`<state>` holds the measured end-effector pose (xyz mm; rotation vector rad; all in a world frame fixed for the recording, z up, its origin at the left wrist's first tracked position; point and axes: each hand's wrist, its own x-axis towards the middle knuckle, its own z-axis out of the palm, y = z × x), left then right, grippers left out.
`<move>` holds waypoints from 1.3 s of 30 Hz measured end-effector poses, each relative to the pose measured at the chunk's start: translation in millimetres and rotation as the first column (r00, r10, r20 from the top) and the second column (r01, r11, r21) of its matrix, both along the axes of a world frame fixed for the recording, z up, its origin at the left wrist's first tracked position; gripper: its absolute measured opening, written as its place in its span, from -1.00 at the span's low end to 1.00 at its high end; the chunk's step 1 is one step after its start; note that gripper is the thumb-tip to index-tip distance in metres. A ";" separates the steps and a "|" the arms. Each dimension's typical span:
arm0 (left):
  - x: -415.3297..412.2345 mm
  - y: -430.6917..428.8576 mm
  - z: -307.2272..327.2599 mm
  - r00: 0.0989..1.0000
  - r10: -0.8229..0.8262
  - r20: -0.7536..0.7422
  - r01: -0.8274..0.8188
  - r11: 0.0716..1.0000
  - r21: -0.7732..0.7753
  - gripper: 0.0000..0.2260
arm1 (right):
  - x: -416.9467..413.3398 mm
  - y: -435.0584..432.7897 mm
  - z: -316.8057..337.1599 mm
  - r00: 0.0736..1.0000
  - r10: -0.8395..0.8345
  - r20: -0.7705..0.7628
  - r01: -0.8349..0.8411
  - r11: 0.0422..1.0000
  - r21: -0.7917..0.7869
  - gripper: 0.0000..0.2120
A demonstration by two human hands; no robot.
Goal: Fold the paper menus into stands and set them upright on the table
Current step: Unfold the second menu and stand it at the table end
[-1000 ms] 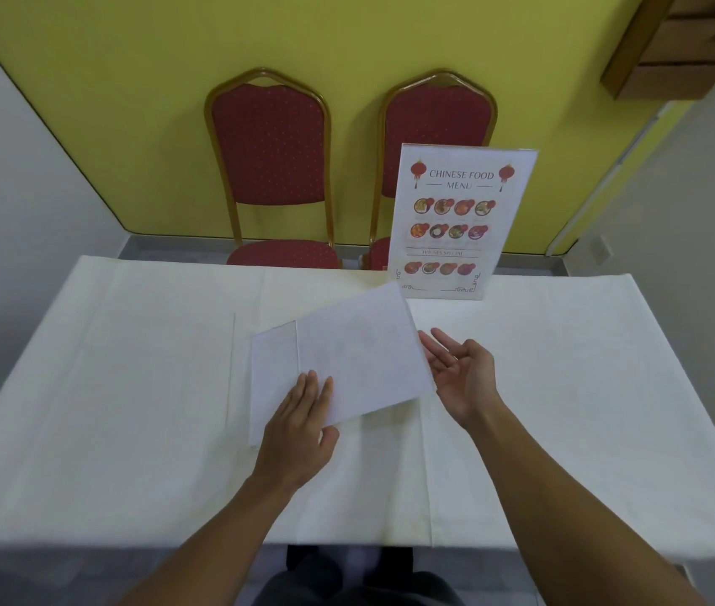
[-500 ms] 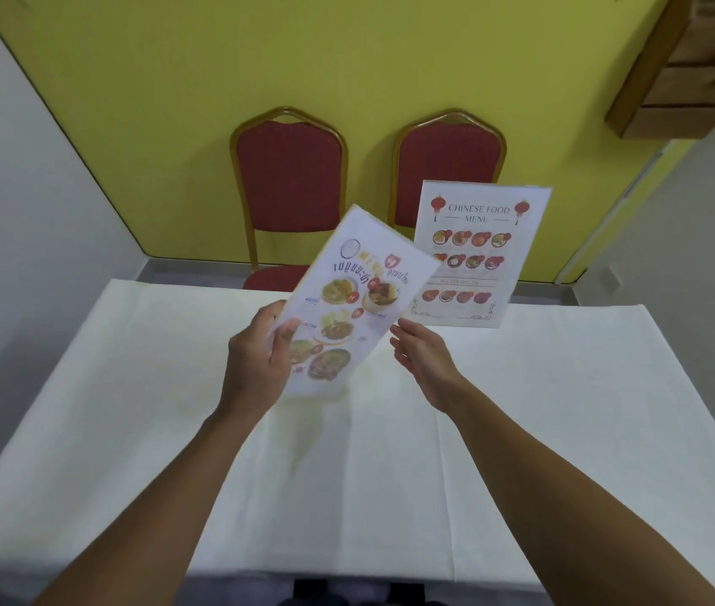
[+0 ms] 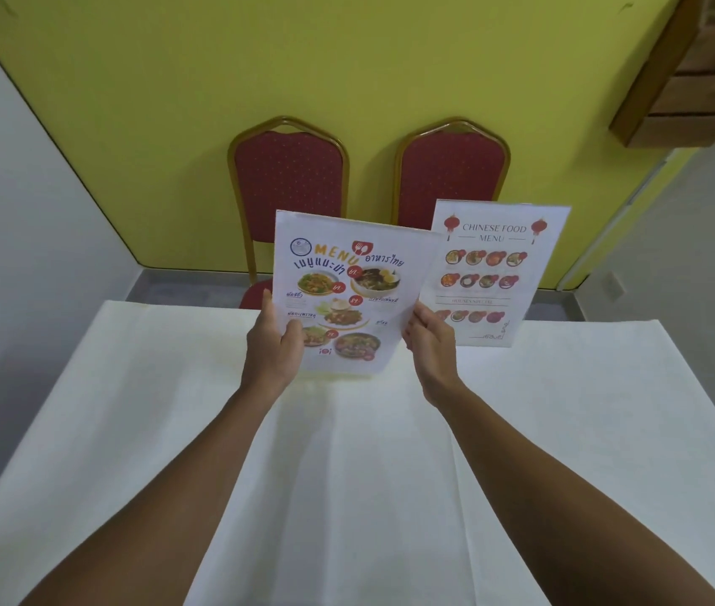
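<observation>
Since the last frame, colourful Thai paper menu point(image 3: 347, 295) turned upright, left hand point(image 3: 274, 343) and right hand point(image 3: 430, 343) pinching its edges. I'd watch: a careless set-down could topple the standing white Chinese paper menu point(image 3: 495, 273) just beside.

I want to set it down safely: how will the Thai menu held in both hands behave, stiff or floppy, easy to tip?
The Thai menu is probably light, thin paper. It looks fairly flat only because the left hand and right hand hold both edges. Held by one corner it would likely droop. Standing upright like the Chinese food menu, it could tip at a slight push.
</observation>
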<state>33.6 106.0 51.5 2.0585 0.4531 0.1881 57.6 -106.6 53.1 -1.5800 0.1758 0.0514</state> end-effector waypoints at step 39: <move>56.9 11.0 -93.9 0.969 -0.054 -0.241 0.030 0.994 -0.104 -0.35 | 43.0 37.1 -89.0 0.993 -0.059 -0.100 0.033 0.968 -0.250 -0.46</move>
